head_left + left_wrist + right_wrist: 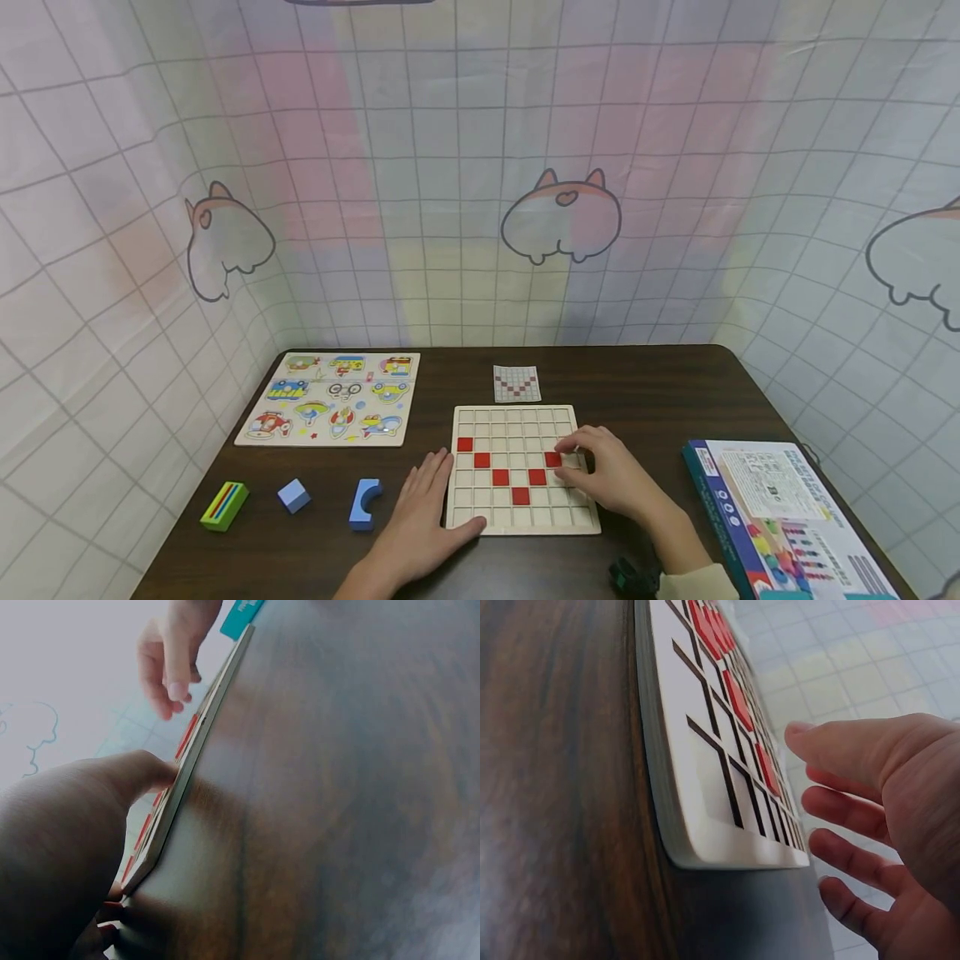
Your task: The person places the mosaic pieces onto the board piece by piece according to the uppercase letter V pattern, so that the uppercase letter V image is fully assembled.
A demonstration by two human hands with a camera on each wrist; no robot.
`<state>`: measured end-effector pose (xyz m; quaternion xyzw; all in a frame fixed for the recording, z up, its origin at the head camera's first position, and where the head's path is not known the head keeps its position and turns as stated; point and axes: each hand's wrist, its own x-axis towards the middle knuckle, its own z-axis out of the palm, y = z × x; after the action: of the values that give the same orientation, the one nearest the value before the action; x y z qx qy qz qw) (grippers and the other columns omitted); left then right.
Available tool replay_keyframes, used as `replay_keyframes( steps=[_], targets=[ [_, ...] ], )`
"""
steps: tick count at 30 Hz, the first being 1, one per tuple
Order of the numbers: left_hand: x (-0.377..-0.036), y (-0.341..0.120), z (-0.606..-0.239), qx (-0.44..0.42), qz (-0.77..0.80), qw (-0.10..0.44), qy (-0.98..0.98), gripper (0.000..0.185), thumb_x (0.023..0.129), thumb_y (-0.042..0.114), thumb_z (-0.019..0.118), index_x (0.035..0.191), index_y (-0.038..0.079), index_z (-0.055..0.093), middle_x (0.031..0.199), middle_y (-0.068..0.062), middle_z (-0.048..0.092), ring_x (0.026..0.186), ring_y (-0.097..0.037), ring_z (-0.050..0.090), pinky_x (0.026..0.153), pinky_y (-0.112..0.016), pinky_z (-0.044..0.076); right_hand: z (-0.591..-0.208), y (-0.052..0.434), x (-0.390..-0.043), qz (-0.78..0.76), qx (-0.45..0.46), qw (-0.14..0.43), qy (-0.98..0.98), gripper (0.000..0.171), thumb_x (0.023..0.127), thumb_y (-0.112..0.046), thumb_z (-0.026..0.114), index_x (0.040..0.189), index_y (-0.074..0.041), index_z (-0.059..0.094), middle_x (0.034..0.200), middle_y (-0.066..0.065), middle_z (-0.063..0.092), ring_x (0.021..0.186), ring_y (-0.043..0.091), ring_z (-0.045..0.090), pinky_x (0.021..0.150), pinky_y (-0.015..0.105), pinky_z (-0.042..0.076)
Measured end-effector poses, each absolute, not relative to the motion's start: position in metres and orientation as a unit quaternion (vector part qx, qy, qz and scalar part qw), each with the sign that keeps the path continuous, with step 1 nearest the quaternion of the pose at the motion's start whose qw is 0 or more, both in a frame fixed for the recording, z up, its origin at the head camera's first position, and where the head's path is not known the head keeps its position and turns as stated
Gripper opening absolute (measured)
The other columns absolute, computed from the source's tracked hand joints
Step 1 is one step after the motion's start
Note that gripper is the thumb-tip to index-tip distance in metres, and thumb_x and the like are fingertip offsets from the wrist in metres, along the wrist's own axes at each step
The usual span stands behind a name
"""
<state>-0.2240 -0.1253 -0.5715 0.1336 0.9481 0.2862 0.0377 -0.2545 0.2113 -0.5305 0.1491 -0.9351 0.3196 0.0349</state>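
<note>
A pale wooden grid board [555,518] lies on the dark table, with several red square tiles set in a V shape. My left hand [420,521] steadies the board's left side, fingers straight along the edge and thumb resting on its near-left corner. Over the right side hovers my right hand [603,471], thumb and fingers apart and loosely bent around the rightmost red tile [552,459]. That tile [767,769] sits in its cell in the right wrist view, and nothing shows between the right fingers. Behind the board is a small card [517,384] printed with a red pattern.
A vehicle picture board [352,417] lies at back left. Nearer stand a green striped block [224,506], a light blue cube [293,496] and a blue arched block [362,505]. A large box [795,517] lies at right, a black object [633,577] by the right wrist.
</note>
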Motion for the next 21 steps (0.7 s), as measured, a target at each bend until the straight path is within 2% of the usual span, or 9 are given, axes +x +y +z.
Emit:
replay_keyframes(
  steps=[9, 16, 21],
  targets=[
    [-0.224, -0.125, -0.571, 0.134, 0.289, 0.039, 0.947, 0.119, 0.089, 0.083, 0.072, 0.175, 0.011, 0.032, 0.185, -0.009, 0.028, 0.174, -0.035, 0.019, 0.141, -0.064, 0.017, -0.528, 0.224, -0.239, 0.315, 0.153, 0.016, -0.936, 0.030, 0.096, -0.035, 0.089, 0.122, -0.023, 0.080, 0.119, -0.010, 0.075, 0.115, 0.019, 0.065, 0.108, 0.053, 0.060],
    [-0.224, -0.125, -0.570, 0.132, 0.292, 0.040, 0.946, 0.119, 0.089, 0.083, 0.073, 0.175, 0.011, 0.033, 0.185, -0.009, 0.028, 0.174, -0.035, 0.020, 0.141, -0.065, 0.017, -0.528, 0.236, -0.228, 0.312, 0.144, 0.012, -0.939, 0.030, 0.096, -0.040, 0.089, 0.122, -0.029, 0.079, 0.122, -0.015, 0.074, 0.122, 0.015, 0.065, 0.113, 0.055, 0.059],
    [-0.224, -0.125, -0.570, 0.133, 0.289, 0.038, 0.947, 0.119, 0.089, 0.083, 0.072, 0.175, 0.011, 0.033, 0.184, -0.009, 0.029, 0.174, -0.036, 0.020, 0.141, -0.065, 0.017, -0.529, 0.244, -0.221, 0.304, 0.142, 0.019, -0.942, 0.030, 0.096, -0.041, 0.088, 0.123, -0.031, 0.079, 0.123, -0.018, 0.073, 0.121, 0.015, 0.065, 0.110, 0.053, 0.061]
  ],
)
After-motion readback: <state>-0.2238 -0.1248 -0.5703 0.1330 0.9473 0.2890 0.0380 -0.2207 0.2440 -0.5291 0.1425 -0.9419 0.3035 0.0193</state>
